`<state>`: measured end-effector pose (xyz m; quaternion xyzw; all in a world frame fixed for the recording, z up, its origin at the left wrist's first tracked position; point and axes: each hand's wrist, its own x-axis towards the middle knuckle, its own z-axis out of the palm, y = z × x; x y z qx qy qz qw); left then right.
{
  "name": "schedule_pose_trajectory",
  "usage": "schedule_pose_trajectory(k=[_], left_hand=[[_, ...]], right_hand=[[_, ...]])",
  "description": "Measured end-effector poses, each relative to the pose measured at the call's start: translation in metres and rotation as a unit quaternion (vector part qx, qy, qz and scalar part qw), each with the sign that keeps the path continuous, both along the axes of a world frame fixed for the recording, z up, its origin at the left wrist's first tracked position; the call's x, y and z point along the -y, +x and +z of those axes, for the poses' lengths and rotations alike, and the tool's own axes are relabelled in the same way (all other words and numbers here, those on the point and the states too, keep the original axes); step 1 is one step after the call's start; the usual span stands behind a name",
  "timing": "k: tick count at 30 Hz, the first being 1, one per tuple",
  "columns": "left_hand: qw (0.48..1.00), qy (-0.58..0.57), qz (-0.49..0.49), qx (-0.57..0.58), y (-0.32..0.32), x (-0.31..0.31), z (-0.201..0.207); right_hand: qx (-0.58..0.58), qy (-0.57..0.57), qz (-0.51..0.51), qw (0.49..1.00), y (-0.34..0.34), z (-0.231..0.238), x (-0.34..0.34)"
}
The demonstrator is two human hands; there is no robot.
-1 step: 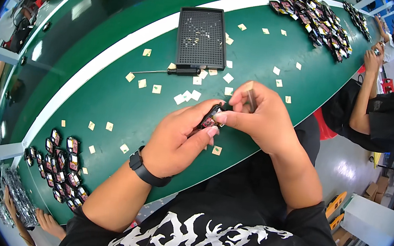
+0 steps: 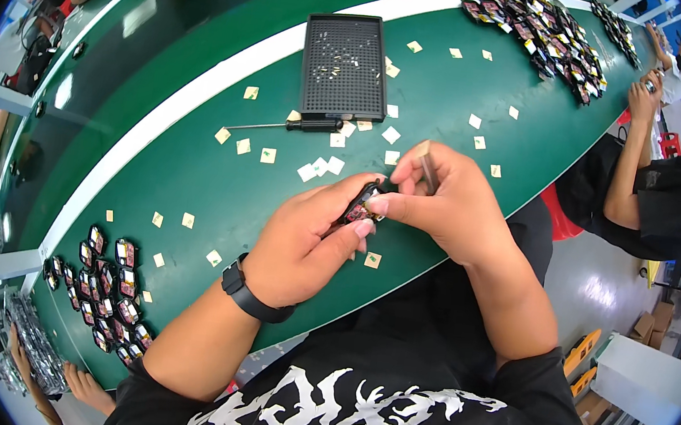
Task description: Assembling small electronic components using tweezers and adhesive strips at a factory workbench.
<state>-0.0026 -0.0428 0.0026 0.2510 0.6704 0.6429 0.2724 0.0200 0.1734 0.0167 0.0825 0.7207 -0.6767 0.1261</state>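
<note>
My left hand [image 2: 303, 246], with a black band on its wrist, is closed around a small black electronic device [image 2: 362, 207]. The device's open face shows a reddish circuit board and a pale part. My right hand [image 2: 446, 204] is closed, its thumb tip pressed to the device's upper right side. Tucked between its fingers is a slim metal tool that looks like tweezers [image 2: 427, 165]; its lower end is hidden. The fingers cover whatever the thumb presses on.
Ahead stand a black perforated tray [image 2: 341, 99] with tiny parts and a screwdriver [image 2: 313, 125]. Small paper squares [image 2: 268, 156] dot the green table [image 2: 194, 171]. Similar devices cluster at left [image 2: 104, 282] and pile far right [image 2: 545, 38]. A co-worker [image 2: 669, 200] sits at right.
The tray, screwdriver and paper squares appear shifted very slightly left in the view. Both hands keep nearly the same pose and hold on the device and tool.
</note>
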Motion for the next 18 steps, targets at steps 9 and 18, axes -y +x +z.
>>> schedule_pose_trajectory(k=[9, 18], left_hand=[[0.98, 0.054, 0.108, 0.158, 0.008, -0.001, 0.004], [0.991, 0.063, 0.084, 0.087, 0.012, -0.002, 0.007]], right_hand=[[0.048, -0.071, 0.019, 0.996, -0.009, 0.027, -0.026], [-0.277, 0.505, -0.235, 0.783, -0.047, -0.01, -0.176]])
